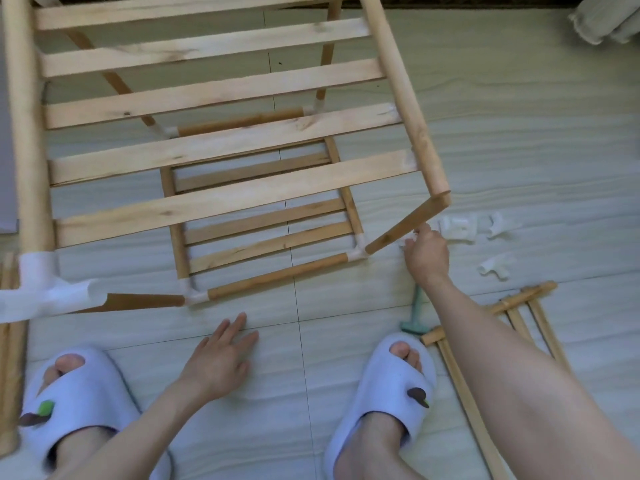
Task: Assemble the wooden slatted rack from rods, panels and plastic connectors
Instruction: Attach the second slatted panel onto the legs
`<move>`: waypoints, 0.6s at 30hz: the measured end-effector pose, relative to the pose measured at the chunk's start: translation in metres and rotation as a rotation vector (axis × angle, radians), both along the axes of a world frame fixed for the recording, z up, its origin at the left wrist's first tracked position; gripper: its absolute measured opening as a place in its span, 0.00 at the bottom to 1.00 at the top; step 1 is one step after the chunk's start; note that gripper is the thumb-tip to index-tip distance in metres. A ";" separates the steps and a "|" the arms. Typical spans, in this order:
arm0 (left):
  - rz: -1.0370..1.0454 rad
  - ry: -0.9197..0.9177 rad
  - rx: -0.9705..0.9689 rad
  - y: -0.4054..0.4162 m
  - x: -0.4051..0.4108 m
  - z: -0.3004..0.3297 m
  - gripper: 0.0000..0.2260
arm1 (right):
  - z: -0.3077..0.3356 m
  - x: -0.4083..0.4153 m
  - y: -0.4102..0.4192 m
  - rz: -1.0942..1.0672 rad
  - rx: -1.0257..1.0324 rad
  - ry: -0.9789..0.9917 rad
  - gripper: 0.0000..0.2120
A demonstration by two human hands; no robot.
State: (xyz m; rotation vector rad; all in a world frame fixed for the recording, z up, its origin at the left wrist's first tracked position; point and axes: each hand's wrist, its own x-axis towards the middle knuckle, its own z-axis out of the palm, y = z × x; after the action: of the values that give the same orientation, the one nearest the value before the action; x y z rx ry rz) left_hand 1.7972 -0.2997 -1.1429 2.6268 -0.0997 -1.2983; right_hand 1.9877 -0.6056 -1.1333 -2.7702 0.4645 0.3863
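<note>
My right hand (426, 252) pinches what looks like a white connector (406, 240) on the floor, beside the rack (221, 143). My left hand (221, 355) rests flat, fingers straight, on the tiles (346, 375).

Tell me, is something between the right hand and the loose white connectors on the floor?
Nothing visible. The right hand already pinches one white connector, and the other connectors lie on bare floor just beyond it.

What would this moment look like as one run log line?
stage: picking connector | right hand: pinching white connector on floor beside rack | left hand: flat on floor tile | spare connectors: loose
</note>
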 end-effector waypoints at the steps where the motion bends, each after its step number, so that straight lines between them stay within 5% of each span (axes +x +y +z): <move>1: 0.020 -0.006 -0.015 0.000 0.001 0.001 0.25 | 0.005 -0.003 0.000 -0.076 0.084 -0.016 0.14; 9: 0.199 -0.090 -0.195 -0.031 0.013 0.046 0.23 | 0.082 -0.032 0.007 -0.632 0.776 -0.231 0.10; 18: 0.277 -0.484 -0.574 -0.094 0.069 0.179 0.16 | 0.215 -0.047 -0.002 -0.395 0.954 -0.347 0.07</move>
State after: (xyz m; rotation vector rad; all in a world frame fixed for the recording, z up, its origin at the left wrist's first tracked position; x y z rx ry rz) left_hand 1.8666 -0.3938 -0.9643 2.2794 -0.1491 -0.4367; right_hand 1.9408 -0.6077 -0.9186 -1.7204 0.5364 0.0017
